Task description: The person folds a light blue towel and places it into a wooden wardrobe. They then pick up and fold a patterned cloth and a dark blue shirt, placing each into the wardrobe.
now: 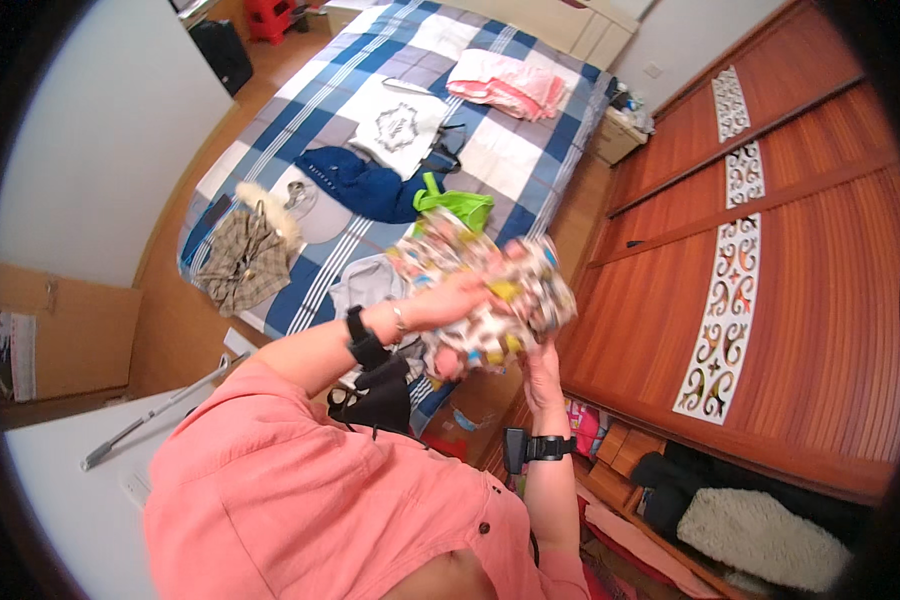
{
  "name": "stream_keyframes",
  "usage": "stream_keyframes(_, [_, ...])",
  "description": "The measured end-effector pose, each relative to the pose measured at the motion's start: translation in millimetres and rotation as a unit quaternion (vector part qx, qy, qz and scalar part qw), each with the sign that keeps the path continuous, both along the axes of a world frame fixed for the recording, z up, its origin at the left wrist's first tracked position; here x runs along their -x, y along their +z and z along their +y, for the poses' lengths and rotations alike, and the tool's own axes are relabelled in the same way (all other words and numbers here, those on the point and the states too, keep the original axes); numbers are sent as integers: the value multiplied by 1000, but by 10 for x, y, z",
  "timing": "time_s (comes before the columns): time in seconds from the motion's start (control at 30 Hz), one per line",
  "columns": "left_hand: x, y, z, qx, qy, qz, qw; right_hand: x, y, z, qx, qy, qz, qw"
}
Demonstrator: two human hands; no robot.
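Note:
A bunched cloth [487, 330] with a many-coloured print hangs in the air above the near end of the bed, blurred by motion. My left hand [454, 300] reaches across its upper side and holds it, though the fingertips are blurred. At the cloth's lower right, my right hand [543, 375] grips the edge, with part of the fingers hidden behind the fabric. Behind the cloth lie a pale grey garment [367, 281] and a bright green fabric item [465, 208], both partly covered by it.
On the plaid-covered bed [487, 150] lie a dark blue garment [360, 184], a white printed bag [401, 127], a checked garment [244, 259] and a folded pink cloth [506, 82]. A wooden sliding wardrobe [810, 300] stands at right, its lower compartment holding a fleecy item [757, 529].

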State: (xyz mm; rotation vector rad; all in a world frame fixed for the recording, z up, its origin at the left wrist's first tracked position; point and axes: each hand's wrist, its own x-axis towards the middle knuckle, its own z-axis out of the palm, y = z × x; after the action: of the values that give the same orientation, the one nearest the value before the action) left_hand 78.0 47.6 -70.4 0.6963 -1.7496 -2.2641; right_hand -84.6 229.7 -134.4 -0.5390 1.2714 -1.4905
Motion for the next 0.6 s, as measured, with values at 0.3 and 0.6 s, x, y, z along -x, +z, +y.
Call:
stream_keyframes(0.3, [694, 152, 145, 173, -245, 11, 954, 277, 786, 382, -99, -214, 159, 959])
stream_keyframes(0.6, [1246, 480, -45, 332, -267, 94, 900, 464, 1397, 502, -140, -316, 258, 902])
